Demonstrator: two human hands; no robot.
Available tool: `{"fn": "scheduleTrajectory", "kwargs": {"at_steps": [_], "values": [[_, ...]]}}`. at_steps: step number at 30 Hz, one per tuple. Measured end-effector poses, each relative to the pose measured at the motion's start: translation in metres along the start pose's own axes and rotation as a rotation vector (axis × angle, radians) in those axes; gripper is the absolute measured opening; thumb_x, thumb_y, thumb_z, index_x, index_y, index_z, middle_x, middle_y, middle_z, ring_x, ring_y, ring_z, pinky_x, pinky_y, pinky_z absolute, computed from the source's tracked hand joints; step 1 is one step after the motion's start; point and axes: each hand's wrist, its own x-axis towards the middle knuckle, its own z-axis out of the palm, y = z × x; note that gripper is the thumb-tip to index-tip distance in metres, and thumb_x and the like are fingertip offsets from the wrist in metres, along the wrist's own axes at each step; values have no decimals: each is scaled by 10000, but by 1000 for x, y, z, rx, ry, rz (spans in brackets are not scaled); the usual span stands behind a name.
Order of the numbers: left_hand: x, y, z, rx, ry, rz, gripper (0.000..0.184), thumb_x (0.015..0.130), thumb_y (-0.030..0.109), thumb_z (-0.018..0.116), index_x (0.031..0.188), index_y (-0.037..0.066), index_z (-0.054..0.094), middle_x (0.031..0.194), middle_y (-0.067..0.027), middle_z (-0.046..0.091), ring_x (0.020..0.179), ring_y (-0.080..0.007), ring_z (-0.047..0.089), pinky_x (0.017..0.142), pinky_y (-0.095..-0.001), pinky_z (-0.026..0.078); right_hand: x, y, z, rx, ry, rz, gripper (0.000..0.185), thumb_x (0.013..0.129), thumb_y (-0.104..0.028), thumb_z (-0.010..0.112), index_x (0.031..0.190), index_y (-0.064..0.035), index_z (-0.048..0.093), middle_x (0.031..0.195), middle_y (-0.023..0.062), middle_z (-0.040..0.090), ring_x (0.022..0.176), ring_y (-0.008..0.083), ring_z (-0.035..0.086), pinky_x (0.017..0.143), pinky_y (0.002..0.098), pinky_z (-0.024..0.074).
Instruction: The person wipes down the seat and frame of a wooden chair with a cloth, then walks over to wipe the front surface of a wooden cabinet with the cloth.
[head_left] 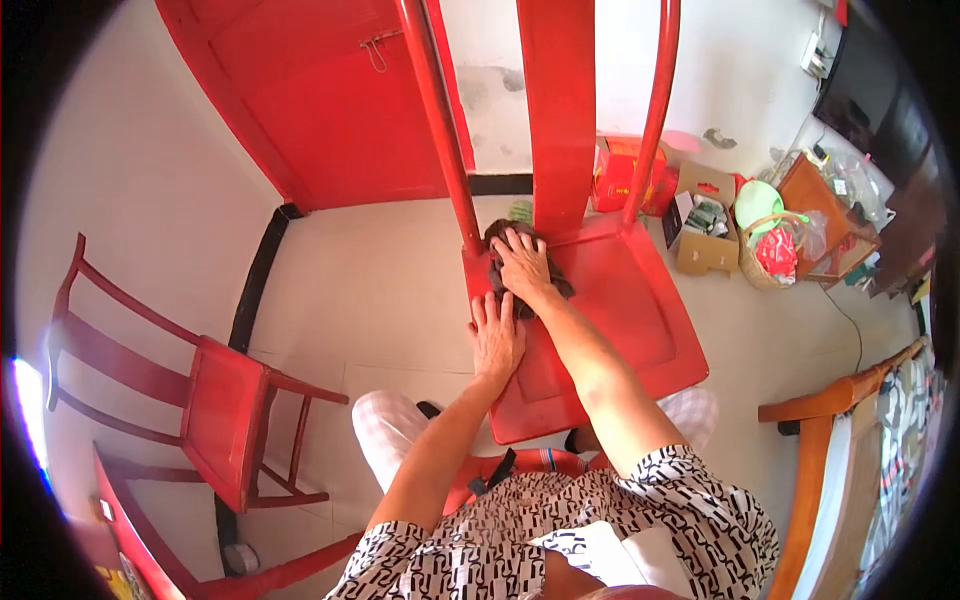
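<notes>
A red wooden chair (640,300) stands right in front of me, its tall back away from me. My right hand (524,266) is on a bunched dark brown cloth (556,284) at the rear left of the seat, by the foot of the back post. The fingers curve over the cloth and press it down. Closer to me, my left hand (496,338) lies on the left edge of the seat with its fingers spread. Its fingertips reach the near side of the cloth; whether they touch it is hard to tell.
Another red chair (225,425) stands at the left. Behind is a red door (330,110). To the right are a cardboard box (705,252), a wicker basket (760,270), and a wooden cabinet (825,215) with bags. A wood-framed bed or seat (812,440) lies at the lower right.
</notes>
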Motion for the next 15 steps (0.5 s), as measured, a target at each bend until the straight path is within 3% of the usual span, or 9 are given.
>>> {"fn": "scheduleTrajectory", "kwargs": {"at_steps": [3, 15], "values": [[2, 1, 2, -24, -11, -3, 615, 884, 220, 623, 1454, 119, 414, 1516, -177, 355, 1437, -413, 273, 1054, -632, 366, -13, 7, 9, 18, 106, -24, 526, 827, -115, 627, 1347, -184, 589, 1435, 58, 495, 1293, 280, 452, 1024, 523, 352], [4, -5, 11, -57, 4, -20, 602, 849, 186, 652, 1411, 113, 449, 1497, -152, 379, 1436, -383, 282, 1041, -636, 385, -77, 9, -11, 0, 109, 18, 545, 810, -121, 664, 1345, -196, 587, 1430, 59, 502, 1245, 299, 471, 983, 492, 367]]}}
